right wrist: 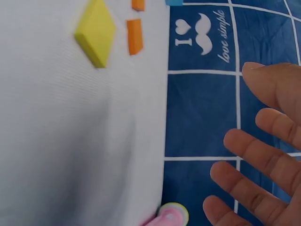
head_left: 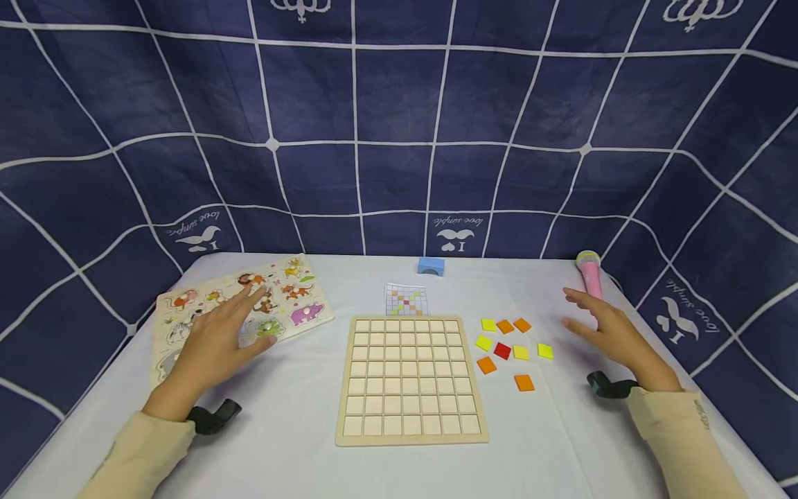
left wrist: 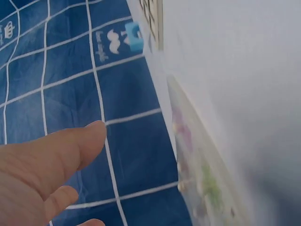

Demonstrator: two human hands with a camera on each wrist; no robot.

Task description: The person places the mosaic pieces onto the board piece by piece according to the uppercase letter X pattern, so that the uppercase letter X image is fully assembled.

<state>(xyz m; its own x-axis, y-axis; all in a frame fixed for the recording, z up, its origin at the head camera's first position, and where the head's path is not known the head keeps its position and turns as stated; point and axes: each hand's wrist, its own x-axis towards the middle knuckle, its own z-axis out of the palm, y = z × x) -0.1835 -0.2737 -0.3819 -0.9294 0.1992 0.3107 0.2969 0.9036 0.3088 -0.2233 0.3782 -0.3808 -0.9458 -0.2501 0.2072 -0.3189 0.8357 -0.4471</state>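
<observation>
My left hand (head_left: pixel 218 339) is held over the animal puzzle board (head_left: pixel 321 322) at the left, fingers spread, holding nothing. On the other side my right hand (head_left: pixel 607 336) hovers between the loose square tiles and the pink toy microphone (head_left: pixel 592 281), its fingers apart and nothing in them. A wooden grid board (head_left: pixel 409 440) with pale square cells lies in the middle. Right of it are scattered yellow tiles (head_left: pixel 545 351), orange tiles (head_left: pixel 524 382) and one red tile (head_left: pixel 501 351). In the right wrist view, a yellow tile (right wrist: pixel 96 33) lies beyond the spread fingers (right wrist: pixel 263 155).
Behind the grid board lies a small printed pattern card (head_left: pixel 406 299) with coloured squares. A blue arch block (head_left: pixel 431 266) stands near the table's back edge. Dark blue checked cloth (head_left: pixel 399 173) hangs behind the white-covered table (head_left: pixel 274 430) and at both sides.
</observation>
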